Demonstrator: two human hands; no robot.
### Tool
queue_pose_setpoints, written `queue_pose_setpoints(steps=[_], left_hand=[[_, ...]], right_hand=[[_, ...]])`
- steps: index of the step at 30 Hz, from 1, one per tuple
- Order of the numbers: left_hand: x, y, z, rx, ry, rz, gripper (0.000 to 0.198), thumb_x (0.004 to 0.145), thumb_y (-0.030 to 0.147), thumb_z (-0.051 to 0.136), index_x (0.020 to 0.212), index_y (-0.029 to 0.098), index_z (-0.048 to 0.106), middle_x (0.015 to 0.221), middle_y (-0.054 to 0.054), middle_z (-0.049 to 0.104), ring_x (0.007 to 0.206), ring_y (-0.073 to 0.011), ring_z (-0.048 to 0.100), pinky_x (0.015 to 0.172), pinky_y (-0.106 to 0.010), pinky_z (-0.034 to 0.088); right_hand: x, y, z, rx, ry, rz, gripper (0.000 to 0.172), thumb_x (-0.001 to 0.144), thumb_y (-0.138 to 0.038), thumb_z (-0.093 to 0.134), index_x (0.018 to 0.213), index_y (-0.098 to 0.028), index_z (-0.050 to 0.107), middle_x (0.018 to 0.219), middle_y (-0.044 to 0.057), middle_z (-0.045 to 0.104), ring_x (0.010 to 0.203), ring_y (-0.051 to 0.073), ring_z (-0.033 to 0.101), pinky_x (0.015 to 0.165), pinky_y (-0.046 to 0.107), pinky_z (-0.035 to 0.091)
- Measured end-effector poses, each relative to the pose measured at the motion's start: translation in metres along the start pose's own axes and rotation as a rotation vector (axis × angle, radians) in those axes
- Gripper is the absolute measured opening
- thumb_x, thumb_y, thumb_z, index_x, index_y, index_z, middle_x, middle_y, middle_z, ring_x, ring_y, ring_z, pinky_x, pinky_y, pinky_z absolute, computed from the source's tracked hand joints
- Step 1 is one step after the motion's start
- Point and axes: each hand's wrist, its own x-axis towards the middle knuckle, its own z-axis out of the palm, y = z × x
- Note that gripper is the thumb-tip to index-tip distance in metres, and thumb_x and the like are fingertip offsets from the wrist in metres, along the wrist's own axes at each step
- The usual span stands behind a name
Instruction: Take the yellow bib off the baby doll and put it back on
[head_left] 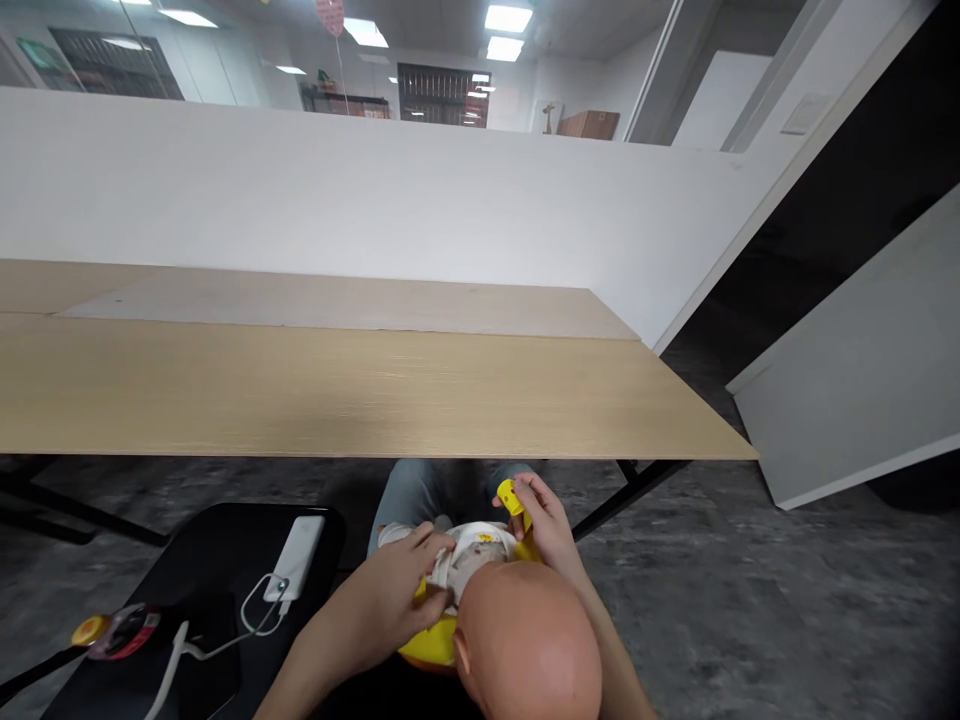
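My left hand (390,590) presses into a crumpled white cloth (469,555), its fingers closed on the fabric. My right hand (546,525) pinches a small yellow plastic piece with dark dots (510,497) above the cloth. Under the cloth lies a larger curved yellow object (431,645), mostly covered by the cloth and my left forearm. A bald head (529,650) fills the bottom middle of the view and hides the lower part of that yellow object. Grey-blue trouser legs (409,495) show behind the cloth.
A black surface (202,540) at the lower left holds a white power bank (294,558), a white cable and a yellow-and-red round device (101,632). A pale wooden tabletop (337,390) on black legs spans the view ahead, before a white wall. Grey floor lies around.
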Motion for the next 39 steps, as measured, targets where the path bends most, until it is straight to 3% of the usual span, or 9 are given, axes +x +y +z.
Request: queue_pose_setpoints(steps=[4,9,14,20,26,30,33,36,39], left_hand=[[0.005,-0.003,0.003,0.082,0.011,-0.035,0.046,0.075,0.021,0.062,0.121,0.023,0.056,0.114,-0.007,0.058,0.105,-0.0251,0.055,0.093,-0.035,0.042],[0.016,-0.01,0.015,0.103,0.046,-0.019,0.043,0.07,0.026,0.07,0.113,0.024,0.059,0.113,-0.006,0.055,0.104,-0.0236,0.053,0.089,-0.031,0.044],[0.027,-0.02,0.026,0.186,0.083,0.024,0.055,0.07,0.024,0.069,0.123,0.022,0.056,0.127,-0.009,0.055,0.106,-0.0265,0.055,0.094,-0.036,0.041],[0.032,-0.024,0.017,0.173,0.041,0.011,0.02,0.074,0.027,0.067,0.092,0.02,0.064,0.101,-0.004,0.067,0.092,-0.024,0.059,0.076,-0.03,0.042],[0.032,-0.031,0.012,0.113,0.051,0.02,0.013,0.076,0.021,0.061,0.089,0.019,0.064,0.096,-0.004,0.067,0.09,-0.0218,0.06,0.075,-0.027,0.041],[0.034,-0.039,0.014,0.079,0.077,0.016,0.015,0.076,0.02,0.057,0.09,0.02,0.065,0.097,-0.004,0.068,0.092,-0.0217,0.06,0.078,-0.026,0.042],[0.034,-0.044,0.013,0.043,0.066,0.007,0.017,0.077,0.02,0.055,0.091,0.02,0.066,0.099,-0.004,0.068,0.094,-0.0224,0.061,0.079,-0.026,0.043],[0.034,-0.048,0.01,-0.003,0.051,0.001,0.019,0.077,0.022,0.054,0.091,0.019,0.067,0.1,-0.005,0.069,0.095,-0.0239,0.061,0.081,-0.027,0.043],[0.033,-0.051,0.008,-0.058,0.046,-0.001,0.02,0.076,0.023,0.054,0.091,0.018,0.068,0.097,-0.005,0.07,0.093,-0.0242,0.061,0.081,-0.028,0.044]], right_hand=[[0.002,0.003,-0.001,-0.022,0.011,-0.009,0.042,0.078,-0.057,0.066,0.089,-0.02,0.051,0.079,0.002,0.068,0.039,0.006,0.039,0.044,0.024,0.029],[0.002,0.003,0.0,-0.042,0.014,-0.003,0.042,0.077,-0.057,0.067,0.089,-0.019,0.053,0.078,0.003,0.068,0.039,0.005,0.035,0.041,0.023,0.024],[0.002,0.003,0.001,-0.079,0.036,-0.016,0.042,0.077,-0.056,0.067,0.091,-0.019,0.055,0.077,0.003,0.067,0.041,0.006,0.035,0.042,0.022,0.021],[0.0,-0.001,0.002,-0.084,0.072,-0.03,0.041,0.078,-0.054,0.065,0.099,-0.019,0.06,0.079,0.004,0.067,0.041,0.007,0.039,0.043,0.023,0.027],[-0.012,-0.017,-0.001,-0.029,0.092,-0.053,0.028,0.08,-0.043,0.065,0.094,-0.019,0.063,0.078,0.004,0.064,0.05,0.01,0.046,0.047,0.023,0.032],[-0.017,-0.03,-0.017,-0.262,0.04,-0.096,0.025,0.084,-0.041,0.06,0.078,-0.017,0.061,0.071,0.002,0.055,0.056,0.01,0.046,0.05,0.022,0.034],[-0.019,-0.039,-0.029,-0.549,-0.118,-0.039,0.031,0.089,-0.044,0.053,0.077,-0.016,0.06,0.069,0.0,0.051,0.06,0.01,0.045,0.051,0.021,0.032],[-0.019,-0.04,-0.037,-0.819,-0.257,-0.003,0.028,0.089,-0.044,0.052,0.096,-0.02,0.064,0.065,-0.003,0.048,0.059,0.011,0.042,0.052,0.022,0.03],[-0.018,-0.038,-0.039,-0.96,-0.302,-0.03,0.045,0.085,-0.039,0.059,0.126,-0.024,0.058,0.069,-0.003,0.055,0.063,0.013,0.047,0.057,0.023,0.034]])
